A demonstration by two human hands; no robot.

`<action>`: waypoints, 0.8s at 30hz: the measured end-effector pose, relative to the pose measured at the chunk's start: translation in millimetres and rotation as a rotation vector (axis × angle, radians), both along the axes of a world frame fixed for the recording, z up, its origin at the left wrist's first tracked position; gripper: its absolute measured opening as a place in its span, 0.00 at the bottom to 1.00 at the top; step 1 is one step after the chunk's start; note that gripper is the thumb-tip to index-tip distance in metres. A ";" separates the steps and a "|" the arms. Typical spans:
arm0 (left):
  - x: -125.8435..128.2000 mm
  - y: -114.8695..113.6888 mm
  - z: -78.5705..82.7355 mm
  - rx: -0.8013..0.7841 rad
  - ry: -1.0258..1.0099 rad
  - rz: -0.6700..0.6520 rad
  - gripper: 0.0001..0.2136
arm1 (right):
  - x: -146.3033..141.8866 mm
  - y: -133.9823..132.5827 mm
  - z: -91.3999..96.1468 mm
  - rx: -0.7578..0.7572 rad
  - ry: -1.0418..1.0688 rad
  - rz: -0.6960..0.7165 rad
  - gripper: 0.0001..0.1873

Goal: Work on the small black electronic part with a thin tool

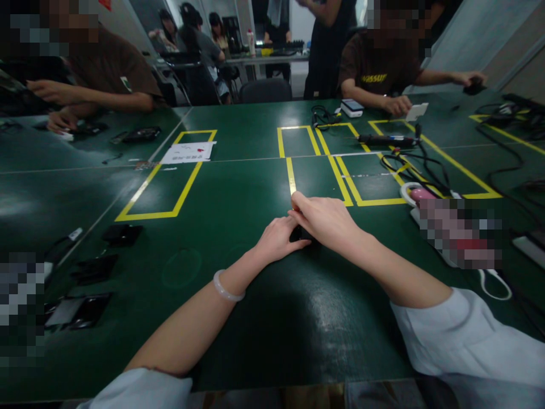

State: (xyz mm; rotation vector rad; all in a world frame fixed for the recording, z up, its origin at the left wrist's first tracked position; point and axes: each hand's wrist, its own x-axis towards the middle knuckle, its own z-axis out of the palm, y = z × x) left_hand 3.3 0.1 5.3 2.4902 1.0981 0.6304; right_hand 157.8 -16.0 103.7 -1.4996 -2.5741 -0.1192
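Observation:
My left hand [276,240] and my right hand [328,220] meet over the middle of the green table [238,318]. A small black part [305,234] shows between them, mostly hidden by my fingers; its kind cannot be made out. The left thumb and fingers close around this part from the left, and a pale bracelet [229,288] circles that wrist. Over its top, the right fingers are pinched together at the fingertips of the left hand. Whatever the right fingers grip is hidden.
Black parts [121,234] lie at the left, near yellow tape outlines [147,216]. A paper label [189,152] lies farther back. At the right are a black screwdriver-like tool [387,140], cables [434,170] and a phone-like item [455,233]. Two people work across the table.

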 end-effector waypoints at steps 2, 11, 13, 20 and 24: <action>0.3 0.5 0.0 -0.001 0.003 0.000 0.23 | 0.0 0.4 -0.4 0.001 0.001 -0.010 0.12; 0.1 -0.2 0.8 -0.008 -0.007 -0.003 0.21 | 1.0 -3.2 3.1 -0.013 0.037 0.002 0.12; 0.1 -0.2 1.3 -0.013 -0.009 -0.002 0.20 | 0.6 -2.8 2.5 -0.009 0.023 0.008 0.12; 1.6 0.6 1.8 -0.020 0.009 0.000 0.22 | 1.5 -1.3 -1.5 0.017 0.007 -0.028 0.11; 1.4 0.7 0.8 -0.008 0.023 0.007 0.21 | 3.7 -2.3 -0.5 0.026 0.010 -0.024 0.11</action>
